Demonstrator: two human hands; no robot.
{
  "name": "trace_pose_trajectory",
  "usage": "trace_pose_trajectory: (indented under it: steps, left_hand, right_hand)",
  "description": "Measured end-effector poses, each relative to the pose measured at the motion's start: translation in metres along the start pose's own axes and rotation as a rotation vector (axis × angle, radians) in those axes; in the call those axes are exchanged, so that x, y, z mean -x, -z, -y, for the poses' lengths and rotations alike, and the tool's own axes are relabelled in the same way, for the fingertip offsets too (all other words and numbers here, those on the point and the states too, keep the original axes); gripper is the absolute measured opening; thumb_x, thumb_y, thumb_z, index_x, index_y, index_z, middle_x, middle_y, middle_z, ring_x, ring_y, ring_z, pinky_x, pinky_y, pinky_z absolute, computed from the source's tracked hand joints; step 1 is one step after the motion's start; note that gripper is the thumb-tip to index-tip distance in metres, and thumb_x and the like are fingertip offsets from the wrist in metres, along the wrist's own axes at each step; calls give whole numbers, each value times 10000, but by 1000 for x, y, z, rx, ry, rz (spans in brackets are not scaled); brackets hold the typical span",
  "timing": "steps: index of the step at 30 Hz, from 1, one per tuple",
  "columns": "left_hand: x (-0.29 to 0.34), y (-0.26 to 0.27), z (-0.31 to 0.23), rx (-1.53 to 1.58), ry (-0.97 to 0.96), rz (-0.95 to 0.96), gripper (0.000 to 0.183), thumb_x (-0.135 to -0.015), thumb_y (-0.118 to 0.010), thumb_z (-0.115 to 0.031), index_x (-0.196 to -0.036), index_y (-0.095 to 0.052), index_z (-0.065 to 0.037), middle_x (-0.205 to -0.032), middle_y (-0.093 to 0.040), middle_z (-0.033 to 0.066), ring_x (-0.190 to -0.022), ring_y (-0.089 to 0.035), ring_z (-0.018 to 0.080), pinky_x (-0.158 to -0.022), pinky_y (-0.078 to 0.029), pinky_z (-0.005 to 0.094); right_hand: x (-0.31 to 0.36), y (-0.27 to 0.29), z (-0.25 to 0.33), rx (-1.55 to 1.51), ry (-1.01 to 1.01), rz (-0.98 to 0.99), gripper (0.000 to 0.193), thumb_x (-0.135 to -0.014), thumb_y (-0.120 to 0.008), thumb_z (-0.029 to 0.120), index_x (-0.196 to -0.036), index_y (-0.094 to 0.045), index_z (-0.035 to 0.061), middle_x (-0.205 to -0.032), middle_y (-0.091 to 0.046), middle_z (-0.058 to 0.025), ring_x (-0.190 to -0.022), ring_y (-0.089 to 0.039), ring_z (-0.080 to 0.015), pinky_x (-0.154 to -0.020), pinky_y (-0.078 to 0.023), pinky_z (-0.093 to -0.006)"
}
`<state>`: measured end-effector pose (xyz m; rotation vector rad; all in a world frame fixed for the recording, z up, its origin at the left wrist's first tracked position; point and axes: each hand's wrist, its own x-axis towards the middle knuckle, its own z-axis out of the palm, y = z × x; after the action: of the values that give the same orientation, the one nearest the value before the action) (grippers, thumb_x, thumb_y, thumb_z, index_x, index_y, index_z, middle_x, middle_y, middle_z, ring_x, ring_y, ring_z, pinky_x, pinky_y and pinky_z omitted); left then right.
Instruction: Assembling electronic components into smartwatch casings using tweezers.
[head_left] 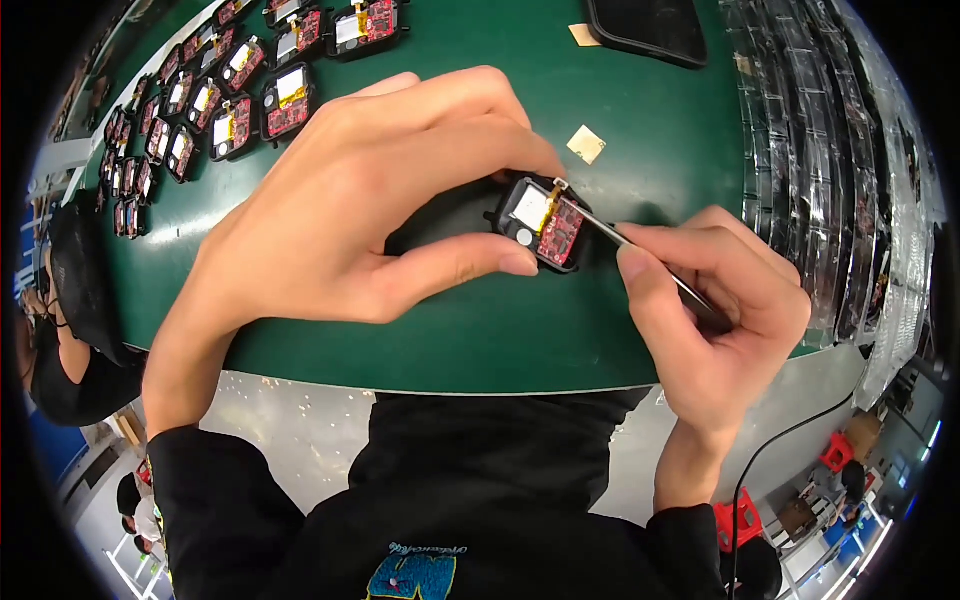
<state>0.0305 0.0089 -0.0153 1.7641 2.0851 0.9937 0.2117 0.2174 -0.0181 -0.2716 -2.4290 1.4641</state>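
Observation:
A small black device housing (541,222) lies tilted on the green table, its inside facing up. In it I see a red circuit board, a silvery-white rectangular part, a round silver disc and a yellow flex cable. My left hand (370,200) grips the housing between thumb and forefinger along its left side. Pinched in my right hand (715,300) is a pair of metal tweezers (640,250). The tweezer tip reaches the upper end of the red board, close to the flex cable. Whether the tips hold anything is too small to tell.
Several similar open housings (232,127) stand in rows at the far left. A yellowish square piece (586,145) lies beyond the housing, near a black tray (650,28). Stacked clear plastic trays (810,170) line the right side. Another person's arm (70,350) is at the left edge.

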Motion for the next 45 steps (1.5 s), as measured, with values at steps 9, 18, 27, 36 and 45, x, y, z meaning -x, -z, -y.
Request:
trace_pose_trajectory:
  steps: [9, 18, 27, 36, 45]
  left_hand:
    - [-2, -3, 2, 27, 0, -6, 535, -746, -931, -224, -1205, -794, 15, -1032, -679, 123, -891, -659, 263, -771, -538, 355]
    - [-7, -1, 0, 20, -22, -50, 539, -756, -930, -225, -1207, -785, 31, -1008, -718, 137, -864, -685, 251, -731, -543, 333]
    - [-4, -2, 7, 1, -58, -40, 511, -784, -936, -243, -1186, -779, 32, -1012, -735, 138, -856, -688, 252, -709, -549, 333]
    - [-6, 5, 15, 54, -80, 16, 539, -763, -924, -268, -1186, -796, 41, -1022, -720, 122, -855, -660, 233, -694, -500, 323]
    - [-5, 7, 18, 109, -125, 42, 551, -793, -895, -302, -1193, -791, 63, -1023, -685, 135, -848, -626, 214, -669, -454, 310]
  right_hand:
    - [-2, -2, 3, 58, -7, -1, 149, -874, -788, -107, -1018, -815, -78, -776, -634, -20, -640, -537, -26, -560, -334, -189]
    - [0, -3, -1, 156, 177, -79, 263, -795, -804, -153, -1037, -834, -54, -796, -656, -18, -575, -469, -16, -528, -299, -209]
    - [-1, -16, -6, 226, 270, -152, 312, -761, -837, -155, -1046, -858, -30, -810, -671, -13, -551, -429, -9, -501, -289, -218]
    - [-5, -6, -3, 115, 170, -41, 239, -819, -829, -111, -1043, -853, -28, -755, -649, -14, -577, -477, -38, -522, -303, -224]
    - [-5, -4, 0, 62, 103, -2, 212, -839, -812, -102, -1037, -848, -35, -737, -632, -10, -586, -494, -40, -531, -309, -222]
